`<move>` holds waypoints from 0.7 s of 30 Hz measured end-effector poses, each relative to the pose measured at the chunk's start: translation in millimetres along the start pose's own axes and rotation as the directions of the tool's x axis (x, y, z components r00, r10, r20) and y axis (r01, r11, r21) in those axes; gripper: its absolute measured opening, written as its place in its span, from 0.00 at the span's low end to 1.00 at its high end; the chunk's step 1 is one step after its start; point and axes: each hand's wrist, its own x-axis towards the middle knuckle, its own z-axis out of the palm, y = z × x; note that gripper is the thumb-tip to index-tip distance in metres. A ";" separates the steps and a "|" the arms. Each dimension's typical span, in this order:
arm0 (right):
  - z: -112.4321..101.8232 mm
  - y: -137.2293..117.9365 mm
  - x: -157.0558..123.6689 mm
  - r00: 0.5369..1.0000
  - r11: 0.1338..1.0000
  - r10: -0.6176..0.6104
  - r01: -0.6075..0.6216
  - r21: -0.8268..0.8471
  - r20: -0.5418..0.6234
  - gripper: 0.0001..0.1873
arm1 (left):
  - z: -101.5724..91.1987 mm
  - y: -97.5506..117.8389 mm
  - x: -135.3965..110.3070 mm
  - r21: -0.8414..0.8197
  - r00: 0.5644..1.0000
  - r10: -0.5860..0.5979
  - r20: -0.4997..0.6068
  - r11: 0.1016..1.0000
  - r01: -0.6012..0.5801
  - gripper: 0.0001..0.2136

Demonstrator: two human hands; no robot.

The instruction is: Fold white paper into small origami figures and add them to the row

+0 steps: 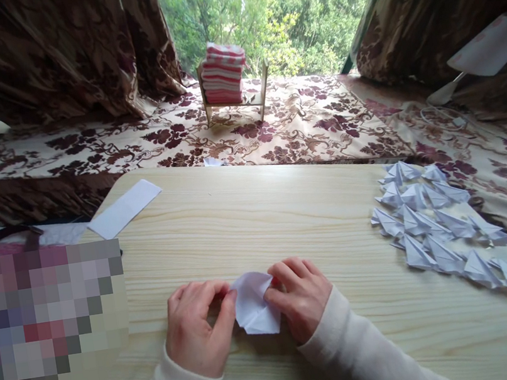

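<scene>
A small piece of white paper (254, 305), partly folded, rests on the pale wooden table (258, 221) near its front edge. My left hand (197, 328) pinches the paper's left side with curled fingers. My right hand (299, 296) is closed on the paper's right edge, thumb pressing on it. Both wrists wear cream sleeves. The paper's lower point sticks out between the two hands.
Several folded white paper shapes (440, 229) lie in a heap at the table's right side. A white paper strip (124, 207) lies at the far left corner. Beyond the table, a small wooden rack with striped cloth (226, 76) stands on the patterned fabric. A blurred patch (47, 325) covers the left.
</scene>
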 end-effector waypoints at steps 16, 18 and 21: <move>1.2 -1.2 0.2 1.000 1.000 0.010 -0.010 -0.010 -0.008 0.04 | 3.2 5.5 -9.5 0.001 0.989 0.145 -0.020 0.989 -0.145 0.03; 1.3 -1.2 0.3 1.000 1.000 0.006 -0.006 -0.017 -0.008 0.04 | 5.5 6.9 -10.5 0.022 0.983 0.163 -0.081 0.987 -0.162 0.04; 1.4 -1.5 0.0 1.000 1.000 -0.001 0.001 -0.030 -0.012 0.04 | 8.7 8.2 -11.0 0.067 0.968 0.215 -0.128 0.976 -0.208 0.07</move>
